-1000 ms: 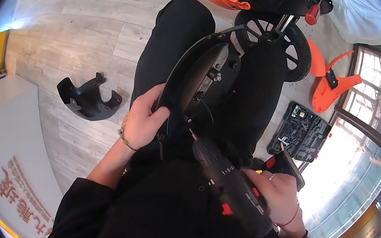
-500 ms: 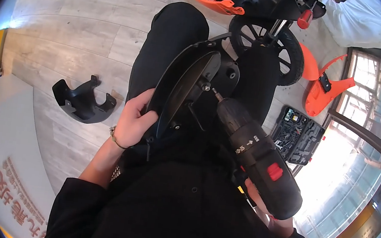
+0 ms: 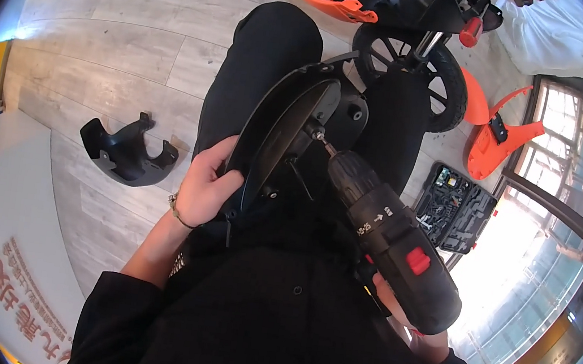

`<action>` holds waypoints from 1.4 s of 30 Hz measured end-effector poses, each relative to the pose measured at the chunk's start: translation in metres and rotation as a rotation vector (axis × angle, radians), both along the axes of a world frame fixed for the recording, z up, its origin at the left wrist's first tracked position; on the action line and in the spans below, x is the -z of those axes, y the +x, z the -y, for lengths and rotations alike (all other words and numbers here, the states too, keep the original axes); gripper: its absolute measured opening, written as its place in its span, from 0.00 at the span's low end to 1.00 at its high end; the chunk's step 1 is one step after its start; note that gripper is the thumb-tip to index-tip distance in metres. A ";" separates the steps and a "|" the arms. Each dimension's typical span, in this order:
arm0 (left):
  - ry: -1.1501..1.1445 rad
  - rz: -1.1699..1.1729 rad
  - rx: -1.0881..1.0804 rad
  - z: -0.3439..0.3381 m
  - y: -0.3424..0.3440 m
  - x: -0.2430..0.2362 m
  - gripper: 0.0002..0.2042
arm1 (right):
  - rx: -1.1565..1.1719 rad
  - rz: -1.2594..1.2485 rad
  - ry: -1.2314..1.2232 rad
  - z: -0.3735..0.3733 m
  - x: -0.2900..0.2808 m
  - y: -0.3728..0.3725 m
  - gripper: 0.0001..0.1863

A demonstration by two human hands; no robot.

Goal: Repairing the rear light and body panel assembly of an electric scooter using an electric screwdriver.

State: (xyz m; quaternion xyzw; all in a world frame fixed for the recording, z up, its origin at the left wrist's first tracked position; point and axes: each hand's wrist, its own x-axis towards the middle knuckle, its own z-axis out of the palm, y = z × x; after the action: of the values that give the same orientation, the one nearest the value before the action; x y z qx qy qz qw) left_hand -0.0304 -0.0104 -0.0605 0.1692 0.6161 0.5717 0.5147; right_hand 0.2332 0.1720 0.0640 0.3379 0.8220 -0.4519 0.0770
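Across my lap lies a black curved plastic panel with several screw bosses. My left hand grips its left edge, thumb on top and fingers around the rim. A black cordless drill with a red switch is in my right hand, which is mostly hidden beneath the drill body. The drill's bit meets a screw at the upper boss of the panel. Below that, a thin dark rod sticks out from the panel.
A black plastic shell lies on the floor at left. At right are an open tool case and an orange plastic part. Ahead stands a vehicle's front wheel, with an orange body panel beside it.
The drill has shifted slightly up and left, so its bit now touches the screw instead of standing just short of it. My left hand keeps its hold on the panel.
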 end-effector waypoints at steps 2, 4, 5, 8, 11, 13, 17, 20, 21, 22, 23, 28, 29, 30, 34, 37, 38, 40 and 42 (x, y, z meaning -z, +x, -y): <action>0.004 -0.006 -0.004 0.000 0.001 0.000 0.24 | 0.053 0.009 -0.035 0.001 -0.002 -0.002 0.29; 0.003 -0.005 0.001 0.000 0.001 0.001 0.24 | 0.050 -0.011 -0.008 -0.001 -0.007 -0.004 0.28; 0.002 0.000 0.009 0.000 0.000 0.001 0.24 | 0.047 0.027 -0.023 -0.003 -0.009 -0.005 0.27; 0.019 -0.009 0.025 -0.001 -0.002 0.000 0.24 | 0.032 0.058 -0.083 -0.013 -0.013 -0.010 0.23; 0.014 -0.019 0.049 -0.002 -0.004 0.000 0.24 | -0.062 0.038 -0.029 -0.029 -0.017 -0.014 0.19; 0.021 -0.023 0.061 -0.002 -0.004 0.001 0.24 | -0.122 0.054 0.039 -0.036 -0.021 -0.018 0.18; 0.050 -0.050 0.069 0.000 -0.007 0.004 0.25 | -0.296 -0.015 0.222 -0.049 -0.024 -0.029 0.18; 0.042 -0.090 0.090 0.002 -0.008 0.005 0.25 | -0.414 -0.036 0.333 -0.056 -0.030 -0.037 0.18; 0.022 -0.112 0.092 0.002 -0.008 0.005 0.25 | -0.452 -0.018 0.353 -0.059 -0.032 -0.039 0.18; 0.041 -0.104 0.076 0.002 -0.007 0.005 0.25 | -0.479 0.001 0.359 -0.060 -0.035 -0.040 0.17; 0.044 -0.102 0.053 0.002 -0.006 0.005 0.25 | -0.500 0.000 0.386 -0.061 -0.037 -0.042 0.17; 0.024 -0.099 0.055 0.005 -0.006 0.005 0.26 | -0.492 -0.027 0.411 -0.061 -0.042 -0.051 0.16; 0.035 -0.101 0.053 0.005 -0.006 0.006 0.26 | -0.510 -0.012 0.417 -0.061 -0.043 -0.052 0.15; 0.047 -0.114 0.053 0.006 -0.006 0.006 0.26 | -0.516 -0.003 0.408 -0.062 -0.044 -0.054 0.15; 0.034 -0.109 0.050 0.007 -0.006 0.009 0.25 | -0.523 0.057 0.357 -0.064 -0.050 -0.056 0.15; 0.027 -0.090 0.052 0.007 -0.007 0.010 0.25 | -0.505 0.035 0.340 -0.066 -0.050 -0.059 0.15; 0.024 -0.093 0.064 0.007 -0.008 0.010 0.25 | -0.531 0.039 0.360 -0.067 -0.051 -0.061 0.16; 0.021 -0.088 0.079 0.006 -0.010 0.009 0.25 | -0.576 0.036 0.399 -0.070 -0.053 -0.065 0.17; 0.021 -0.074 0.085 0.006 -0.013 0.007 0.24 | -0.670 0.063 0.474 -0.073 -0.057 -0.071 0.18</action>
State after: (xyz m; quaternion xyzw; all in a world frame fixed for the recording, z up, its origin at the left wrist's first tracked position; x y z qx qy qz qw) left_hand -0.0432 -0.0159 -0.0677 0.2216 0.6208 0.5491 0.5137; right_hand 0.1627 0.2446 0.1205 0.0735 0.9651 -0.1892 0.1652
